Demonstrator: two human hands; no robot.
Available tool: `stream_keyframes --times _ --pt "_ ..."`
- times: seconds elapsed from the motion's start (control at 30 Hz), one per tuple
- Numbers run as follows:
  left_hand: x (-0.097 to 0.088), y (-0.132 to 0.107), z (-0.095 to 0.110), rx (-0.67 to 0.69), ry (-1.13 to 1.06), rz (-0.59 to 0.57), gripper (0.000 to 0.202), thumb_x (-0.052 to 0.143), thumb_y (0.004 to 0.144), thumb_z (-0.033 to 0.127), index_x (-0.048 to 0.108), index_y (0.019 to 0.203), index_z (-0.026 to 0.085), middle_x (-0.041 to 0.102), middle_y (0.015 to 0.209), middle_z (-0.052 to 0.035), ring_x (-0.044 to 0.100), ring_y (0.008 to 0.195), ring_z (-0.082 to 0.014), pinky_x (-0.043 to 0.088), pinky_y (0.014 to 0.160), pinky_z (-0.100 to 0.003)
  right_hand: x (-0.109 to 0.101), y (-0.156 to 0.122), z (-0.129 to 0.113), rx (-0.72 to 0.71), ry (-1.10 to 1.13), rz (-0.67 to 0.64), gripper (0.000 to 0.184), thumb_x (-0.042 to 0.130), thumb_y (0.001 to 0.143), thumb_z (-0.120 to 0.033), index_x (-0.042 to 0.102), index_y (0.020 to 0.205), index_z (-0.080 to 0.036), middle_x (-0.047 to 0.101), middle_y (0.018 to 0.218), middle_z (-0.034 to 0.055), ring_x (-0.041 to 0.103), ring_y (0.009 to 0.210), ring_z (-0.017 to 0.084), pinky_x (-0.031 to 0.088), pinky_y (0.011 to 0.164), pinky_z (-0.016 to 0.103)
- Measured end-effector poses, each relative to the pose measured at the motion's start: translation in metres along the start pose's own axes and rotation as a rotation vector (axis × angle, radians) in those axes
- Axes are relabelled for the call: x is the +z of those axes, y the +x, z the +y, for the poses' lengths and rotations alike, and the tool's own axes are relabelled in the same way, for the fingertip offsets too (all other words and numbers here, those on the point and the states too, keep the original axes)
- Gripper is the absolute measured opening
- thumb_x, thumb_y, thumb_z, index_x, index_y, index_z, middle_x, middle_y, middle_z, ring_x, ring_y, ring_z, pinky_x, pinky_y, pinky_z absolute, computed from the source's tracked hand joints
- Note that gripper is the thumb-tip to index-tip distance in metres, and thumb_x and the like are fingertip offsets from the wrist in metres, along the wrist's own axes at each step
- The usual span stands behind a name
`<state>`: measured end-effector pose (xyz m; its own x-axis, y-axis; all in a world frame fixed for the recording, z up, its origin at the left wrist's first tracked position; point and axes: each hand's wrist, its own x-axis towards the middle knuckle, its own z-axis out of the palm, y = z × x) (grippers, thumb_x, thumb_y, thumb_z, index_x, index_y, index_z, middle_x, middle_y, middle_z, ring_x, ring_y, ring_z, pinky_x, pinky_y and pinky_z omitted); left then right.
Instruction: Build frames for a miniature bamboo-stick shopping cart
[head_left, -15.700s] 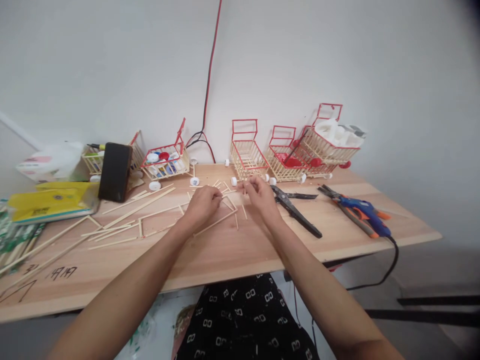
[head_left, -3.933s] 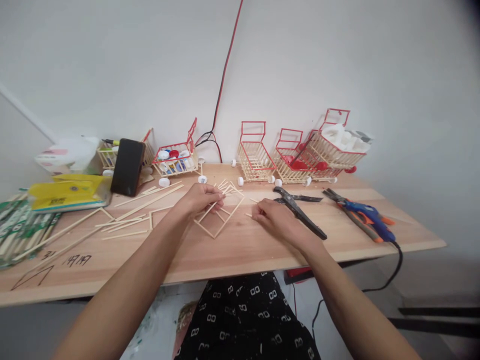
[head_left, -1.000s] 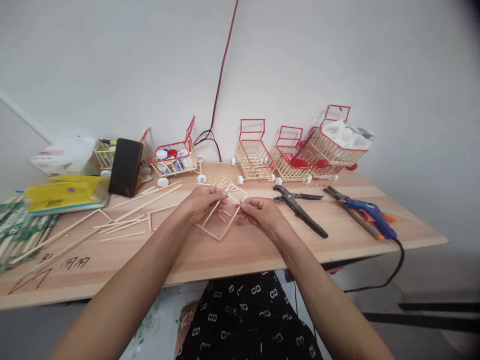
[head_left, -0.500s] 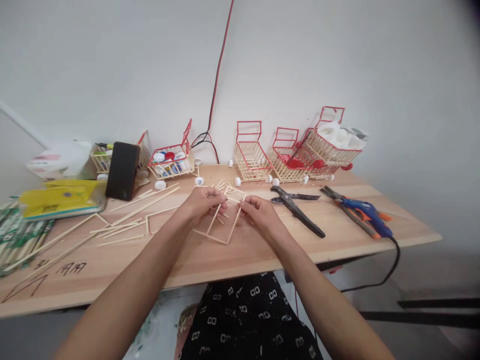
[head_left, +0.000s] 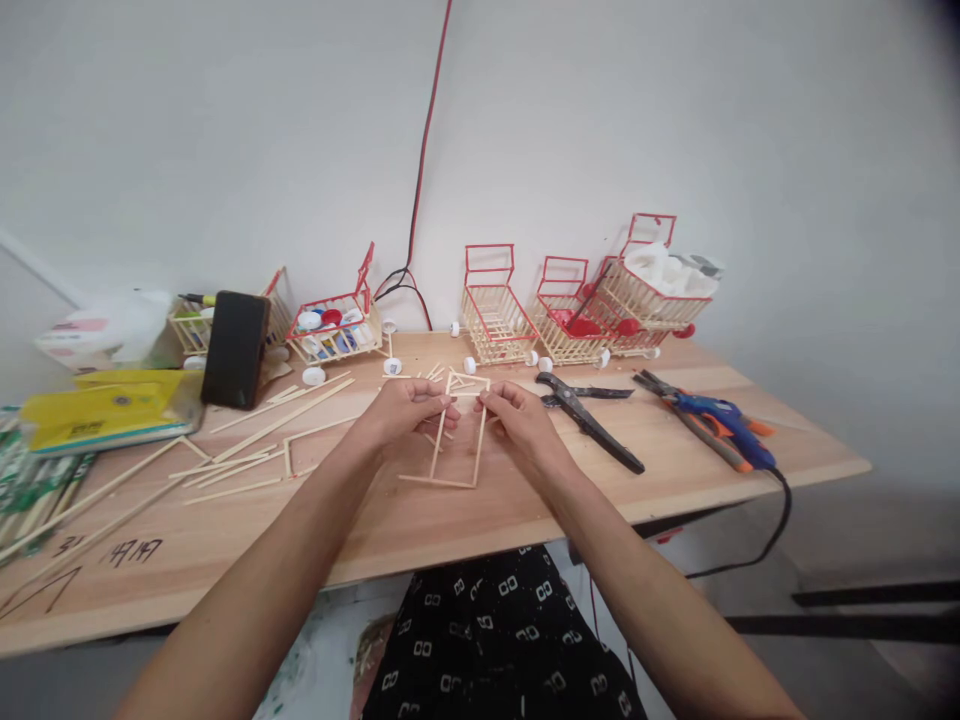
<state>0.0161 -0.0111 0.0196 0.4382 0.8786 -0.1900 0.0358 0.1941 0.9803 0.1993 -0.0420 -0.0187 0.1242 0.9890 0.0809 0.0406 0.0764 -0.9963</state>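
Between my hands is a small frame of thin wooden sticks (head_left: 478, 445), roughly rectangular, with a crosspiece near its far end and one near stick jutting out to the left. My left hand (head_left: 411, 408) pinches the frame's left side, and my right hand (head_left: 516, 415) pinches its right side near the crosspiece. Short loose sticks (head_left: 433, 372) lie just beyond the frame. To the left, longer wooden sticks (head_left: 232, 460) are scattered on the wooden table (head_left: 352, 550).
Miniature shopping carts (head_left: 501, 320) of sticks line the wall. Black-handled cutters (head_left: 592, 425), pliers (head_left: 697, 425) and a blue glue gun (head_left: 731, 430) lie right. On the left are a phone (head_left: 236, 350), a yellow packet (head_left: 112, 405) and bundled sticks (head_left: 45, 480).
The stick frame has turned from a slant to nearly straight, its near end swinging to the right. Both hands keep their pinch. The whole view has shifted slightly.
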Motion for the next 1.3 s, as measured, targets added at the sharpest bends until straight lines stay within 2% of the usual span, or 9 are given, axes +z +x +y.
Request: stream_keyframes --times 0.17,0.43,0.6,0.83,0.97,1.17,1.3 --pt "0.002 -0.001 0.001 0.015 -0.013 0.017 0.025 0.079 0.067 0.031 0.063 0.076 0.013 0.074 0.075 -0.0086 0.068 0.066 -0.0147 0.052 0.064 -0.025 0.001 0.001 -0.003 -0.032 -0.010 0.042 0.029 0.066 0.072 -0.046 0.061 0.066 -0.019 0.064 0.071 0.0023 0.049 0.059 0.012 0.032 0.049 0.023" --pt "0.007 -0.003 0.007 0.066 -0.001 0.028 0.027 0.079 0.065 0.032 0.061 0.073 0.012 0.072 0.071 -0.0067 0.065 0.059 -0.0126 0.052 0.064 -0.026 0.003 -0.001 -0.011 0.032 0.154 -0.070 0.031 0.073 0.069 -0.045 0.060 0.076 -0.017 0.064 0.073 0.0003 0.049 0.057 0.009 0.033 0.053 0.023" --pt "0.009 -0.004 0.006 0.060 -0.023 0.004 0.034 0.081 0.063 0.036 0.063 0.078 0.012 0.073 0.074 -0.0076 0.067 0.066 -0.0149 0.053 0.069 -0.028 0.008 0.002 -0.013 -0.049 0.126 -0.043 0.023 0.072 0.069 -0.036 0.060 0.073 -0.017 0.061 0.065 -0.0017 0.054 0.062 0.011 0.039 0.062 0.025" --pt "0.009 -0.001 0.002 0.088 -0.020 -0.012 0.035 0.080 0.063 0.040 0.065 0.078 0.012 0.073 0.077 -0.0079 0.067 0.066 -0.0147 0.053 0.069 -0.028 0.009 0.006 -0.007 -0.015 0.207 -0.090 0.035 0.075 0.067 -0.040 0.064 0.092 -0.017 0.066 0.075 0.0005 0.057 0.064 0.012 0.041 0.060 0.025" --pt "0.010 -0.002 0.002 0.083 -0.013 -0.008 0.033 0.080 0.065 0.039 0.066 0.079 0.012 0.074 0.078 -0.0081 0.067 0.065 -0.0143 0.053 0.069 -0.028 0.009 0.006 -0.007 -0.009 0.199 -0.061 0.035 0.075 0.066 -0.041 0.063 0.089 -0.017 0.067 0.075 0.0015 0.059 0.066 0.012 0.041 0.061 0.025" --pt "0.013 -0.005 0.005 0.096 0.011 0.019 0.032 0.079 0.065 0.038 0.065 0.078 0.012 0.073 0.076 -0.0084 0.067 0.066 -0.0152 0.053 0.070 -0.028 0.012 0.005 -0.019 -0.086 0.146 0.031 0.029 0.071 0.068 -0.037 0.058 0.085 -0.019 0.067 0.074 0.0002 0.059 0.067 0.013 0.042 0.063 0.026" --pt "0.016 -0.006 0.006 0.094 0.040 0.033 0.033 0.079 0.065 0.038 0.065 0.078 0.011 0.073 0.076 -0.0088 0.067 0.065 -0.0156 0.053 0.067 -0.028 0.010 0.006 -0.018 -0.095 0.109 0.036 0.027 0.070 0.069 -0.036 0.058 0.085 -0.019 0.067 0.074 0.0008 0.059 0.066 0.013 0.041 0.060 0.025"
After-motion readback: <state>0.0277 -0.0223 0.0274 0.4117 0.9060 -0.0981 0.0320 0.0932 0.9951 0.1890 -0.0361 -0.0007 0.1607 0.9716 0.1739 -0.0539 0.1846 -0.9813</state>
